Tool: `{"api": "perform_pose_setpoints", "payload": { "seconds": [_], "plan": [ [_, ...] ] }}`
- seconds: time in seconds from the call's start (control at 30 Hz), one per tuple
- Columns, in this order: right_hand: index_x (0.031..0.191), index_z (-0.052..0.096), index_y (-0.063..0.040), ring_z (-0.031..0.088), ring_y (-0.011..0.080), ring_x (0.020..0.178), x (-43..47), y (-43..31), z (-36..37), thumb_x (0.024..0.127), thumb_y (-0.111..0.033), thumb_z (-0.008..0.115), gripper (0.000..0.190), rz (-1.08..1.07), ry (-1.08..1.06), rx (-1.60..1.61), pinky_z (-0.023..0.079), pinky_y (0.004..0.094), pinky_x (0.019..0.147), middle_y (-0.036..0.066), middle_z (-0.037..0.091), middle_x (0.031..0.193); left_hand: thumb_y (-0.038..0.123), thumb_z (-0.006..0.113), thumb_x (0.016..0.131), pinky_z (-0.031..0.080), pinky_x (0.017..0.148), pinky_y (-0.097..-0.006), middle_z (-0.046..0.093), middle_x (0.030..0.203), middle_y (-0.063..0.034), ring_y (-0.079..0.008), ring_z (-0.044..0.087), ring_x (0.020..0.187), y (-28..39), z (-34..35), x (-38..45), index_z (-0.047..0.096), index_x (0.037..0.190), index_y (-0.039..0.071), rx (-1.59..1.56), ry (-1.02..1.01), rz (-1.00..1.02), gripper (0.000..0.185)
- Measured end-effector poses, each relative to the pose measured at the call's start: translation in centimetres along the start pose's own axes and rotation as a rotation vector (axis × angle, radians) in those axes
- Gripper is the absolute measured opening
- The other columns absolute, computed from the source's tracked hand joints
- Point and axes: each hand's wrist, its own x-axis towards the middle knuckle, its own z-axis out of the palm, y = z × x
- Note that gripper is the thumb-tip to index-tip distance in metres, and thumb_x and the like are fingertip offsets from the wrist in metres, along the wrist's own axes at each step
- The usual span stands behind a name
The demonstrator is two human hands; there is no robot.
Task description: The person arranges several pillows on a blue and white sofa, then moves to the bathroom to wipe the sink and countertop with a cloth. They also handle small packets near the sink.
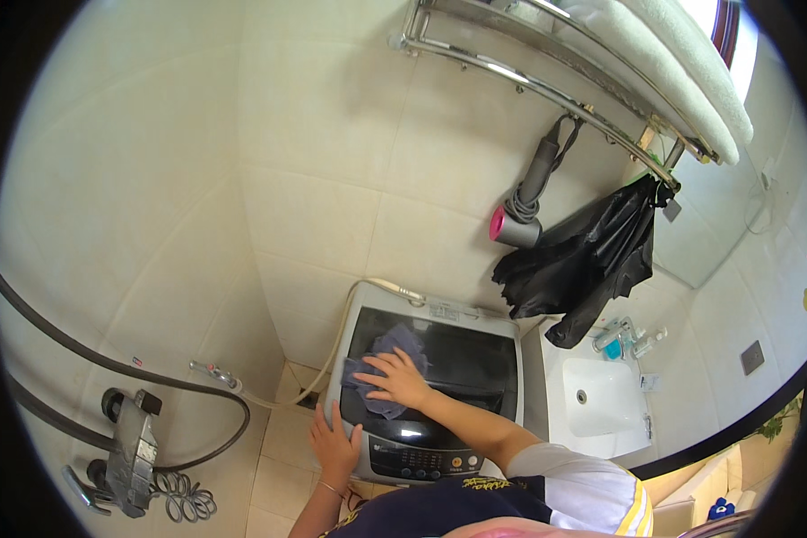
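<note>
A top-loading washing machine (474,363) with a dark glossy lid stands before me, its lid down. On the left part of that lid lies a crumpled grey-blue cloth (403,339). My right hand (398,380) presses flat on the cloth, fingers spread. My left hand (336,437) rests against the machine's front left corner, fingers apart, with nothing in it. The control panel (417,463), with buttons and knobs, runs along the machine's front edge.
A white washbasin (598,397) adjoins the machine's right side. Above hang a black plastic bag (598,255) and a hair dryer (521,225) from a metal towel rack (511,70). At left are a shower mixer (131,450) and a wall tap (215,373) with a pale hose (333,356).
</note>
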Motion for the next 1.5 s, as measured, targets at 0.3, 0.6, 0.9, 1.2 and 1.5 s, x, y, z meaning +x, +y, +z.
{"api": "perform_pose_setpoints", "payload": {
  "seconds": [0.3,0.6,0.9,1.2,1.5],
  "plan": [
    [0.127,0.068,-0.019,0.055,0.0402,0.12,-17.8,10.0,-3.2,0.084,-0.032,0.068,0.044,1.175,0.286,-0.397,0.044,0.0541,0.098,0.017,0.062,0.128,0.044,0.066,0.092,0.038,0.107,-0.0555,0.037,0.152,-0.0321,-0.0487,0.045,0.132,0.7,-0.8,0.6,0.039,0.154,0.007,-0.035,-0.003,0.009,0.077],
    [0.12,0.071,-0.029,0.055,0.0298,0.118,4.6,0.1,5.3,0.079,-0.042,0.073,0.043,0.422,0.271,-0.043,0.04,0.0572,0.098,0.007,0.062,0.121,0.03,0.054,0.102,0.038,0.11,-0.0497,0.04,0.152,-0.0307,-0.047,0.046,0.134,-0.3,0.3,0.6,0.031,0.155,-0.002,-0.167,-0.018,0.03,0.066],
    [0.121,0.072,-0.032,0.058,0.0307,0.119,5.4,8.1,3.8,0.075,-0.039,0.072,0.046,0.228,0.229,0.003,0.047,0.0574,0.097,0.004,0.066,0.122,0.025,0.049,0.104,0.034,0.116,-0.0461,0.041,0.152,-0.0312,-0.0455,0.042,0.14,-0.1,-0.2,0.6,0.025,0.154,-0.009,-0.306,-0.023,-0.038,0.065],
    [0.133,0.065,-0.032,0.05,0.0421,0.121,-9.8,13.5,-0.8,0.088,-0.05,0.06,0.049,1.427,0.211,-0.45,0.045,0.0647,0.091,0.02,0.058,0.127,0.019,0.042,0.107,0.038,0.114,-0.0386,0.035,0.159,-0.0265,-0.0374,0.044,0.142,-0.8,-0.2,0.4,0.025,0.156,-0.007,-0.567,-0.059,-0.277,0.058],
    [0.116,0.071,-0.023,0.06,0.0305,0.094,-2.5,-7.6,4.6,0.075,-0.026,0.077,0.041,0.657,0.265,0.37,0.05,0.0449,0.079,0.01,0.058,0.099,0.04,0.043,0.109,0.043,0.11,-0.0434,0.046,0.148,-0.0188,-0.0292,0.046,0.14,-6.4,-0.3,0.1,0.027,0.157,0.007,-1.188,0.128,-0.757,0.06]
  ]
}}
